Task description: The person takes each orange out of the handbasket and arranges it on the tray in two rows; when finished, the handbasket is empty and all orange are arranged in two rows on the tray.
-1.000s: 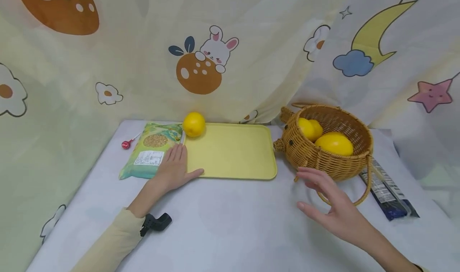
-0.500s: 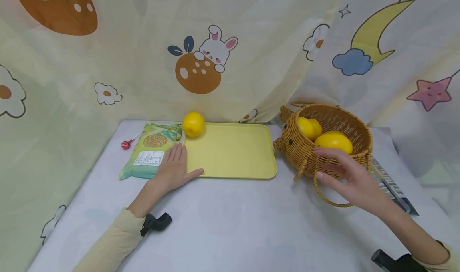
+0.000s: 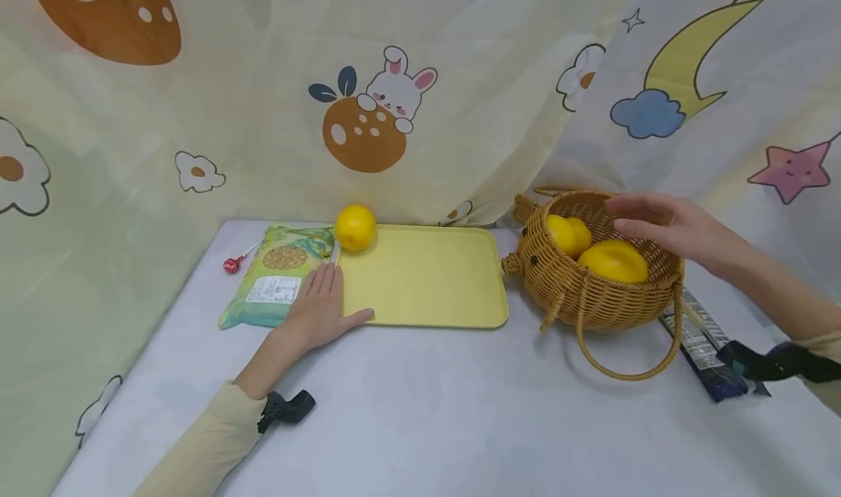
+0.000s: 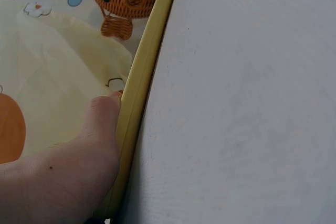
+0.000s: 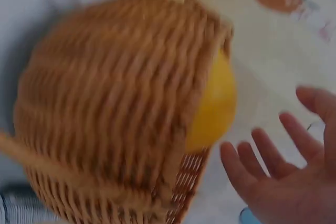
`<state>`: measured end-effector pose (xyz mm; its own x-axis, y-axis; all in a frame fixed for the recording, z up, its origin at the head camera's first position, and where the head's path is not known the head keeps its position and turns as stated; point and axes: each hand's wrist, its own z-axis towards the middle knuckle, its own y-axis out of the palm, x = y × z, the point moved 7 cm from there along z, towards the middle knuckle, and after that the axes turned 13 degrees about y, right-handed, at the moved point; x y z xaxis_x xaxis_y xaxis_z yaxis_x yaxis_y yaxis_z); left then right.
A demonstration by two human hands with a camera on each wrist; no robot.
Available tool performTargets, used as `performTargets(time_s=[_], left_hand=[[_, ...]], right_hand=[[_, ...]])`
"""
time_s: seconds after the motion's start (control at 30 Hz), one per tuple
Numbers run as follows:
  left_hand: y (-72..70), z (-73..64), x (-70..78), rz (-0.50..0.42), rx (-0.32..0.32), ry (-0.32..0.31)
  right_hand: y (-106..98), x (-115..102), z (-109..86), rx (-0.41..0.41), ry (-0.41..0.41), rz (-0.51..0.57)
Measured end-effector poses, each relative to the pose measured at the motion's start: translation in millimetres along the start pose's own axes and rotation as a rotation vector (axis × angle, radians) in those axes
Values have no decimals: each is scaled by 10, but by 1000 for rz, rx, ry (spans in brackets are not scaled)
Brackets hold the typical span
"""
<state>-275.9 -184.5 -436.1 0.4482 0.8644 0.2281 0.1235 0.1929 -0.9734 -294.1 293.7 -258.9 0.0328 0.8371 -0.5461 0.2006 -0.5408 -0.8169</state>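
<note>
My left hand [image 3: 320, 305] lies with straight fingers along the left edge of a yellow tray [image 3: 430, 282], its thumb at the front rim. In the left wrist view that thumb [image 4: 100, 121] rests against the tray's side. A round yellow fruit [image 3: 355, 228] sits at the tray's back left corner. Over the back right of a wicker basket [image 3: 611, 313], my right hand [image 3: 677, 227] hovers with loosely bent fingers and nothing in them. Inside the basket are a large yellow fruit [image 3: 614, 262] and smaller yellow fruit [image 3: 566, 236]; the right wrist view shows open fingers beside the rim.
A green bag [image 3: 276, 267] of beans or grains lies left of the tray, with a red lollipop [image 3: 232, 265] beyond it. Dark packets [image 3: 712, 355] lie right of the basket, whose handle [image 3: 631, 375] hangs toward the front. A patterned curtain [image 3: 460, 139] backs the table.
My right hand has moved from in front of the basket, up and back past its near rim, to above its opening. The left hand, tray and basket have stayed put.
</note>
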Motion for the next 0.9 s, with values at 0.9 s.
performTargets(time_s=[0.9], left_hand=[[1, -17, 13, 21, 36, 3]], right_hand=[[515, -191, 958, -738, 92, -125]])
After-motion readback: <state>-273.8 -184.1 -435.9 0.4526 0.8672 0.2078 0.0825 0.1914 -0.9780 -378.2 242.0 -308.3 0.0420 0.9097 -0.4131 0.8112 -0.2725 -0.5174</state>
